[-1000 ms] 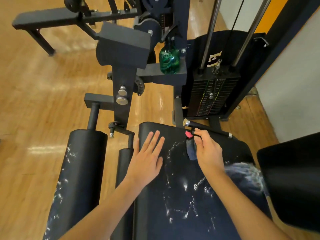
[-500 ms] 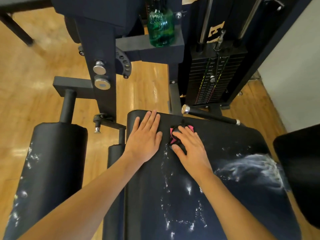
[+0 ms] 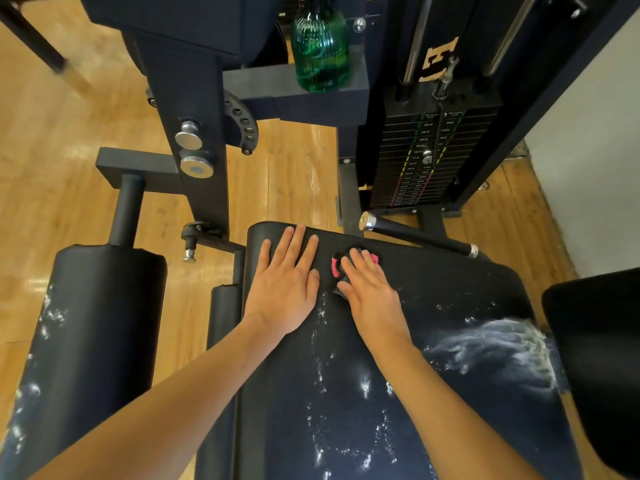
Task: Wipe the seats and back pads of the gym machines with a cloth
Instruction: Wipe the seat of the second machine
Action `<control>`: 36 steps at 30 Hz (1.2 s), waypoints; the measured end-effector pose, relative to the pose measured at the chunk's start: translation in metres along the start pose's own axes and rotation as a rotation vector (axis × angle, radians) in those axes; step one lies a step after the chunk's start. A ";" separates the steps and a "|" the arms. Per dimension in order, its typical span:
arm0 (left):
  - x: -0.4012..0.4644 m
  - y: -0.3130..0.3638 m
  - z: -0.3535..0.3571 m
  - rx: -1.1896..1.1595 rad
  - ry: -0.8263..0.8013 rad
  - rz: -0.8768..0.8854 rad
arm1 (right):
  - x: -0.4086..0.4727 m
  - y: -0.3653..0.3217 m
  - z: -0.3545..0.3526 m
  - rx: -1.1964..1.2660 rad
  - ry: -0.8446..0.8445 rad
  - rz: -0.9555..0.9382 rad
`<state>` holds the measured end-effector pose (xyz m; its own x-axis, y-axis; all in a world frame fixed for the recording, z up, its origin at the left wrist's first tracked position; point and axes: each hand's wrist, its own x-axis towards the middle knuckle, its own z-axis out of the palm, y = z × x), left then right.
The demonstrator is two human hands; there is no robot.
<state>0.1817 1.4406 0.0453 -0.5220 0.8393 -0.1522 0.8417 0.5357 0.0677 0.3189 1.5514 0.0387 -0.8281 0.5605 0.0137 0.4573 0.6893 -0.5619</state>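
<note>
A big black seat pad [image 3: 398, 393] fills the lower middle of the frame. It has white wet spots and a big white foamy smear on its right side.

The left hand [image 3: 285, 289] lies flat on the top left corner of the seat pad. Its fingers [image 3: 294, 242] are straight and close together, and they hold nothing.

The right hand [image 3: 372, 292] is just beside it, a bit to the right. It presses down on a small cloth [image 3: 337, 268] that is dark with pink edges. The cloth sits on the seat pad near its top edge, mostly hidden under the hand. The fingers of this hand are laid out fairly flat over the cloth, not curled tight around it.

In the lower left of the frame is a fat black roller pad [image 3: 90, 341] with white spots on it too. A dark back pad [image 3: 595, 358] shows at the right edge.

At the top middle, a green bottle [image 3: 320, 46] stands on a flat part of the dark machine frame [image 3: 194, 133]. To its right is the stack of weight plates [image 3: 422, 157]. A black handle bar [image 3: 419, 235] with silver ends lies just past the top edge of the seat pad. The floor [image 3: 69, 133] is yellow wood.
</note>
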 end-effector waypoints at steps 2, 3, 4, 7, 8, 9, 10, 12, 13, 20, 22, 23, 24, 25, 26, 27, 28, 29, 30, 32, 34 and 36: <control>0.000 0.000 0.000 -0.001 -0.001 -0.003 | -0.001 -0.001 0.006 -0.047 0.034 -0.011; 0.001 0.000 0.000 -0.001 0.001 -0.006 | -0.002 -0.001 0.008 -0.043 0.049 -0.010; 0.001 0.000 0.000 0.000 0.001 -0.007 | -0.004 -0.002 0.010 -0.028 0.066 -0.009; 0.001 0.000 0.000 0.005 0.002 -0.003 | -0.017 -0.003 0.014 0.008 0.111 -0.050; 0.000 0.000 0.001 0.006 0.003 -0.002 | -0.022 -0.004 0.015 0.026 0.105 -0.067; 0.001 0.000 0.000 0.004 0.005 -0.001 | -0.027 -0.004 0.016 0.040 0.093 -0.085; 0.000 0.000 0.000 0.001 0.006 0.000 | -0.031 -0.004 0.017 0.055 0.082 -0.095; 0.000 0.000 0.000 -0.005 0.003 0.001 | -0.035 -0.005 0.014 0.150 0.076 -0.058; 0.000 0.000 0.000 -0.005 0.000 0.000 | -0.035 -0.008 0.008 0.231 0.091 -0.006; 0.001 -0.001 0.000 -0.005 -0.011 -0.001 | 0.015 -0.011 -0.039 0.260 0.174 0.149; 0.000 -0.001 0.001 -0.004 -0.003 0.002 | 0.021 -0.011 -0.022 0.194 -0.019 0.161; 0.000 -0.001 0.001 -0.005 -0.001 0.003 | 0.019 -0.013 -0.010 0.157 -0.078 0.154; 0.000 -0.002 0.002 -0.006 -0.002 0.004 | 0.014 -0.016 0.000 0.148 -0.090 0.150; 0.001 -0.002 0.002 -0.007 -0.005 0.006 | 0.007 -0.019 0.007 0.156 -0.072 0.161; 0.000 -0.002 0.002 -0.009 -0.006 0.005 | -0.001 -0.021 0.014 0.152 -0.027 0.145; 0.000 -0.002 0.002 -0.008 -0.007 0.007 | -0.009 -0.023 0.017 0.132 0.019 0.109; 0.000 -0.002 0.001 -0.007 -0.010 0.011 | -0.017 -0.025 0.019 0.105 0.054 0.071; 0.001 -0.002 0.000 -0.004 -0.015 0.014 | -0.024 -0.026 0.020 0.082 0.072 0.044; 0.000 -0.002 0.000 0.000 -0.016 0.014 | -0.030 -0.026 0.019 0.083 0.072 0.022; 0.000 -0.002 0.000 0.003 -0.010 0.013 | -0.041 -0.025 0.017 0.183 0.046 0.020; 0.000 -0.002 0.000 -0.002 0.003 0.016 | -0.048 -0.023 0.007 0.333 0.064 0.098; 0.000 -0.002 0.000 -0.007 0.001 0.017 | -0.044 -0.023 -0.013 0.385 0.195 0.190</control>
<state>0.1804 1.4393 0.0455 -0.5082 0.8481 -0.1496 0.8492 0.5224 0.0766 0.3495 1.5170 0.0618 -0.6480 0.7615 0.0150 0.4107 0.3659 -0.8351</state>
